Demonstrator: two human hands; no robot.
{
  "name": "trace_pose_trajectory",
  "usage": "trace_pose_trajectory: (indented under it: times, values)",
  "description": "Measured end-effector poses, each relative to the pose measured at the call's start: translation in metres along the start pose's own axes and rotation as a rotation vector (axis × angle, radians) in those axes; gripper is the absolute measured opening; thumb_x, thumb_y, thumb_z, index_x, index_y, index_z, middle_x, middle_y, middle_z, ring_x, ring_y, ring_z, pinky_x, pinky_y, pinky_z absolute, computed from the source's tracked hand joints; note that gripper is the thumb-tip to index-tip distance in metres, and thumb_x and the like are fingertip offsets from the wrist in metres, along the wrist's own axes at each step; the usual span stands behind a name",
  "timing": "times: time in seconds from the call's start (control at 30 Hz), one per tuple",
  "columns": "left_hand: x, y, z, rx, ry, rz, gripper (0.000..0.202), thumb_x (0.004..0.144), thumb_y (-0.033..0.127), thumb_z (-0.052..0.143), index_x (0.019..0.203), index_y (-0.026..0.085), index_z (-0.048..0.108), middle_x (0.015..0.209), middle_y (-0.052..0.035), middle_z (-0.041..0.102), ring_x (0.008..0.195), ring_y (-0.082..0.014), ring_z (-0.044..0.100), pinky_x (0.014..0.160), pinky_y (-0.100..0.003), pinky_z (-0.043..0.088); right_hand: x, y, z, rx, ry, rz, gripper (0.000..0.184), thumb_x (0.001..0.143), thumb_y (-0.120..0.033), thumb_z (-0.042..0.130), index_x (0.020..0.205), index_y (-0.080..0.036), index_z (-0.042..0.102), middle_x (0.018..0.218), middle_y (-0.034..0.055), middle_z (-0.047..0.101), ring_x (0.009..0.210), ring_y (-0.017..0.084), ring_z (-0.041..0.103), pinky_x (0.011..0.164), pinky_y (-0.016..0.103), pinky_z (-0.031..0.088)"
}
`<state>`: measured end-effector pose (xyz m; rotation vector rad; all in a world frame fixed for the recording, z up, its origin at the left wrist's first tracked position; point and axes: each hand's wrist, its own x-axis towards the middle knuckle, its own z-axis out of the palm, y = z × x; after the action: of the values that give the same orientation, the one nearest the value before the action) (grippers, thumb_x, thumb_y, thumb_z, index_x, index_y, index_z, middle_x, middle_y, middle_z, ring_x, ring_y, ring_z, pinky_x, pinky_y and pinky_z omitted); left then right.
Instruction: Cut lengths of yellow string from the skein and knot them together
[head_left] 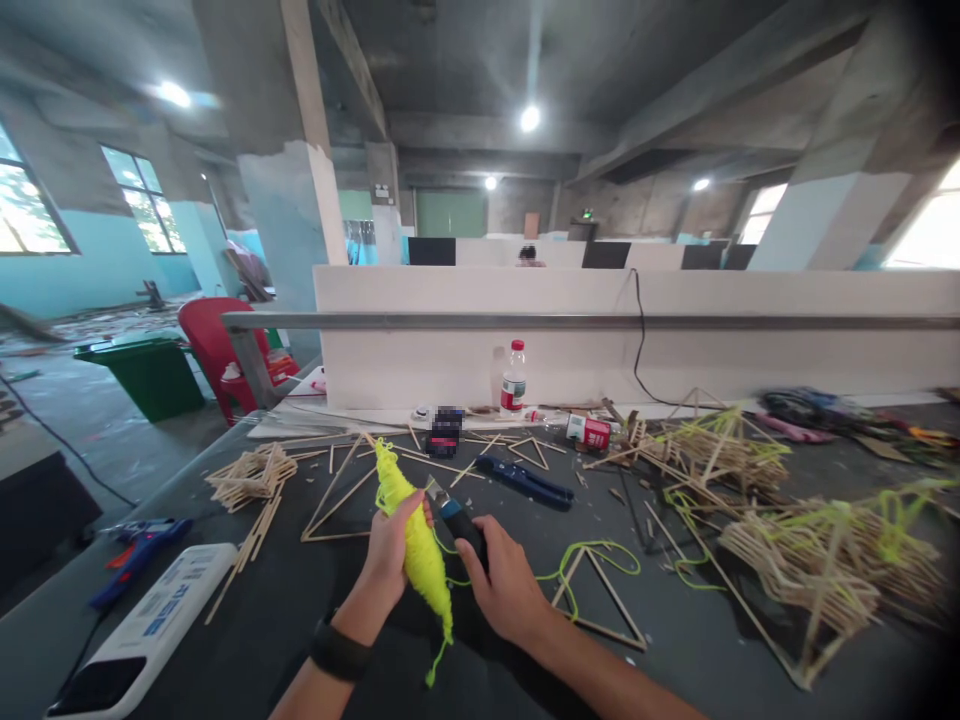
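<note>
My left hand (390,550) is closed around a skein of bright yellow-green yarn (416,545), held upright over the dark table. My right hand (506,585) grips a blue-and-black utility knife (456,518), its metal tip pointing up-left and close to the yarn near my left thumb. A loose strand of the same yarn (592,555) trails right across a triangle of wooden sticks (596,600) lying on the table. A larger stick triangle (341,500) lies just behind my left hand.
Piles of finished stick triangles (817,560) wound with yarn fill the right side, a smaller stack (251,475) lies at the left. Blue pliers (525,480), a water bottle (513,380), a blue glue gun (139,550) and a white power strip (142,625) lie around. A white partition (600,340) backs the table.
</note>
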<state>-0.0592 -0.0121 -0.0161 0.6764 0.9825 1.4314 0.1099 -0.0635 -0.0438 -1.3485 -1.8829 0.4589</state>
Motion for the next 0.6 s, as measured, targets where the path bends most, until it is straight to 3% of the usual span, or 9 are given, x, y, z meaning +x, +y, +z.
trace_pose_trajectory:
  times: [0.27,0.43,0.6]
  values:
    - [-0.005,0.011,-0.003,0.044,-0.035,0.123,0.031,0.068,0.037,0.083,0.074,0.013,0.065,0.061,0.0001,0.062,0.054,-0.0124,0.057,0.055,-0.023,0.046,-0.003,-0.001,-0.005,0.088,0.027,-0.041,0.024,0.101,-0.043,0.044,0.113,-0.023,0.052,0.095,0.0042,0.064,0.084,0.022,0.064,0.076,0.032,0.044]
    - [-0.007,0.002,0.003,0.053,-0.096,0.093,0.03,0.07,0.038,0.081,0.071,0.013,0.064,0.062,-0.0009,0.061,0.057,-0.0128,0.056,0.057,-0.023,0.045,-0.001,-0.002,-0.003,0.137,0.082,-0.031,0.024,0.099,-0.043,0.048,0.11,-0.023,0.054,0.091,0.0033,0.064,0.081,0.022,0.064,0.074,0.032,0.043]
    - [-0.01,0.002,-0.001,0.06,-0.13,0.04,0.031,0.073,0.038,0.078,0.064,0.014,0.061,0.061,-0.0012,0.058,0.057,-0.0128,0.053,0.056,-0.023,0.043,0.02,0.007,-0.027,0.222,0.473,0.256,0.03,0.102,-0.047,0.039,0.105,-0.021,0.053,0.081,0.0042,0.064,0.073,0.022,0.062,0.069,0.032,0.044]
